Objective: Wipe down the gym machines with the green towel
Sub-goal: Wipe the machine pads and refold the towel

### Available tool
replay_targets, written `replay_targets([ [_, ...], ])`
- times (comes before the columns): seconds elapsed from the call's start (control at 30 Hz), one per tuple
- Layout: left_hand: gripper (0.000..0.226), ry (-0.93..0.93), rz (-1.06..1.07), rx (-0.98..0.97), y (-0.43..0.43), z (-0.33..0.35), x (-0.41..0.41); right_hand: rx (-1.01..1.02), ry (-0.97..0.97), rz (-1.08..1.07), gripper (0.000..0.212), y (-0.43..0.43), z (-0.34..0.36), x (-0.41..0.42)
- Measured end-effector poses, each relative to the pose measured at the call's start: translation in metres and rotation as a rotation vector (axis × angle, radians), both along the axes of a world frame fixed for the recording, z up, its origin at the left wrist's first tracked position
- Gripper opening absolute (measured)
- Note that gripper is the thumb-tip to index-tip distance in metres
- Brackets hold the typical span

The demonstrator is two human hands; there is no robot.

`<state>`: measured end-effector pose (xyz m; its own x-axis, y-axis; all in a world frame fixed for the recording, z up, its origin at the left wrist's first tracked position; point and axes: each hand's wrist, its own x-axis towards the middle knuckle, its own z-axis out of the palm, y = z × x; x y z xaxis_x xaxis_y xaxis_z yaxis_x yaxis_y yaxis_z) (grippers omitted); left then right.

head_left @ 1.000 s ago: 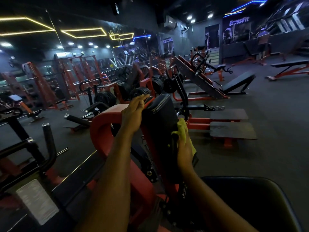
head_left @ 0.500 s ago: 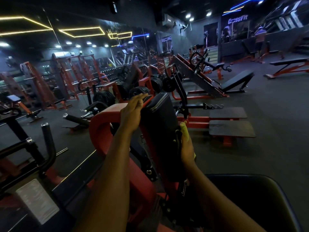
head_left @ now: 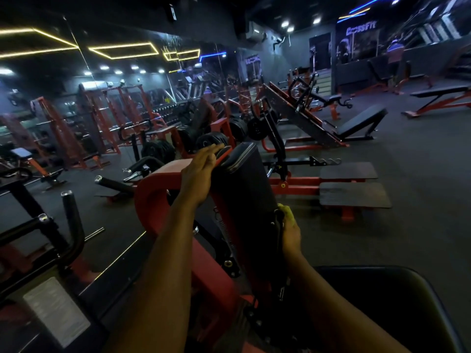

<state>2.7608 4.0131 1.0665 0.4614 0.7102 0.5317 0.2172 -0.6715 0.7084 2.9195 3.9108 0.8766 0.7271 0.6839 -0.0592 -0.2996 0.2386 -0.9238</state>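
Left hand lies flat at the top left edge of the pad. Its fingers are straight and hold nothing; it's just bracing.

Right hand is low on the pad's right flank and grips the towel. Only a small green tuft shows past your knuckles, touching the pad's side. The right fingers are mostly hidden behind the pad edge; they look curled on the cloth.

Geometry that matters:
- The pad stands upright, leaning away from you. Its long axis runs from the red frame near you up to the top edge by your left hand.
- The towel sits low on that axis, right side. It's bunched, so it has no readable long axis or heading of its own.
- The right hand is on it. The left is well apart, up top.

My read: the next stroke goes up and away along the flank, following the pad's long axis, not across it.

Risk: a black fitting sits just beside your right hand, and the towel could snag there. Can't tell whether the seat at lower right has been wiped.
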Motion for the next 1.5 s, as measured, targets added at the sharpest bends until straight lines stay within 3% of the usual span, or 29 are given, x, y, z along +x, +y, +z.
replay_targets([
  [0.1, 0.035, -0.006, -0.015, -0.004, 0.0, 0.001, -0.002, -0.017, -0.105, -0.02, 0.041, 0.004, 0.026, -0.005],
  [0.2, 0.035, -0.009, -0.022, 0.001, 0.0, 0.002, -0.003, 0.141, -0.187, 0.0, 0.041, 0.007, 0.094, -0.014],
  [0.33, 0.035, -0.008, -0.015, 0.011, 0.005, 0.002, -0.003, 0.292, -0.478, -0.059, 0.046, 0.018, 0.162, -0.031],
  [0.47, 0.034, -0.011, -0.004, 0.006, 0.004, 0.001, -0.001, 0.408, -0.69, -0.145, 0.044, 0.016, 0.137, -0.039],
  [0.57, 0.034, -0.031, -0.011, 0.0, 0.001, 0.002, 0.001, 0.418, -0.634, -0.21, 0.046, 0.002, 0.084, -0.041],
  [0.73, 0.034, -0.04, 0.002, -0.011, -0.002, 0.002, 0.002, 0.266, -0.543, -0.234, 0.044, -0.016, -0.011, -0.04],
  [0.87, 0.035, -0.008, 0.0, -0.008, -0.002, 0.003, 0.001, 0.134, -0.219, -0.222, 0.034, -0.019, 0.01, -0.045],
  [0.93, 0.035, 0.008, -0.006, -0.005, -0.001, 0.004, -0.001, 0.063, -0.171, -0.237, 0.032, -0.016, 0.05, -0.048],
  [1.0, 0.035, 0.013, -0.004, -0.002, -0.001, 0.004, -0.002, 0.144, -0.259, -0.207, 0.034, -0.012, 0.1, -0.05],
  [1.1, 0.032, 0.002, 0.009, -0.01, -0.003, 0.003, 0.0, 0.286, -0.567, -0.162, 0.038, 0.007, 0.165, -0.048],
  [1.17, 0.029, -0.03, 0.016, -0.046, -0.005, 0.004, 0.0, 0.277, -0.722, -0.135, 0.048, 0.019, 0.178, -0.046],
  [1.3, 0.036, -0.058, 0.057, -0.074, -0.012, 0.005, 0.006, 0.372, -0.625, -0.205, 0.047, 0.015, 0.128, -0.039],
  [1.5, 0.043, 0.061, 0.108, 0.004, -0.01, 0.008, 0.013, 0.261, -0.423, -0.205, 0.051, -0.002, 0.018, -0.03],
])
